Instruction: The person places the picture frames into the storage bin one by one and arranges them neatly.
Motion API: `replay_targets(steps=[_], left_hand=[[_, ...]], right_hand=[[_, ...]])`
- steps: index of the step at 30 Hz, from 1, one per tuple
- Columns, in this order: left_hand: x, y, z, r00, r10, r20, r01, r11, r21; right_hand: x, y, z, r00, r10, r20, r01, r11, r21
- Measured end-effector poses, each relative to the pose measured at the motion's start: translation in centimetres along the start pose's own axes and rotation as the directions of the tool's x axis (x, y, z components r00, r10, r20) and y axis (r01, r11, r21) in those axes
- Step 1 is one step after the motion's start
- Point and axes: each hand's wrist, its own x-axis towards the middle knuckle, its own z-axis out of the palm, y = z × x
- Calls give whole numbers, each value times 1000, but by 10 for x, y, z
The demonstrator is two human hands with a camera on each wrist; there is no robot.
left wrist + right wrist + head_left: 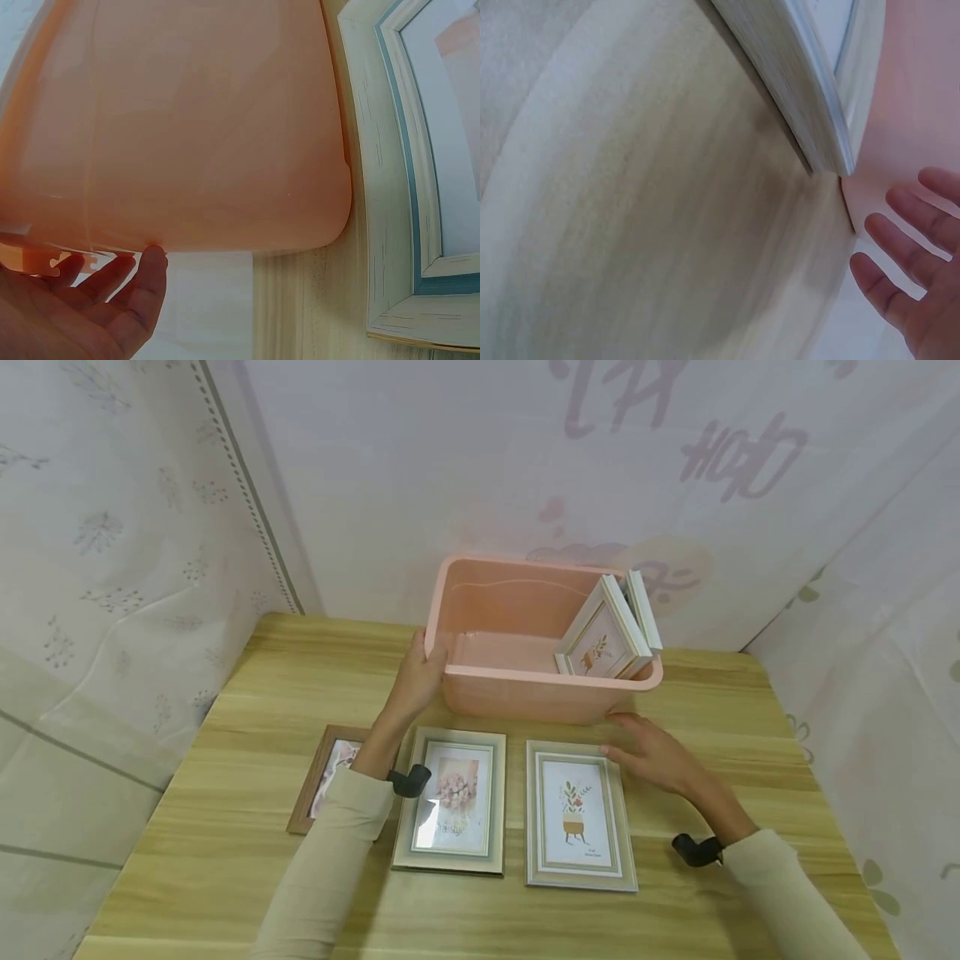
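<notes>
A pink plastic bin [517, 697] stands at the back of the table, and my left hand [418, 677] grips its left rim near the front corner. In the left wrist view the fingers [150, 274] curl against the bin's edge. My right hand [652, 752] is by the bin's lower right front corner with its fingers extended; whether they touch the bin is unclear. Just left of that hand lies a pale picture frame [573, 810] with a potted-plant print. Inside the bin's right end, a white picture frame [600, 643] leans beside another white frame [643, 610].
A cream picture frame [457, 785] with a bouquet photo lies in front of the bin's left part. Left of it is a brown picture frame [322, 777], partly hidden by my left arm. A printed cloth wall [360, 510] stands close behind the bin.
</notes>
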Motion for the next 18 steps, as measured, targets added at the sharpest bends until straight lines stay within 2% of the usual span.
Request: replay_targets(steps=[7,18], left_hand=[[0,-2,0,1000,0,-1,0,1000,-2],[0,-1,0,1000,8,8,-8,1000,-4]], right_hand=[[1,-5,10,999,-9,50,10,1000,-26],[2,-9,22,996,-39,82,44,997,-61]])
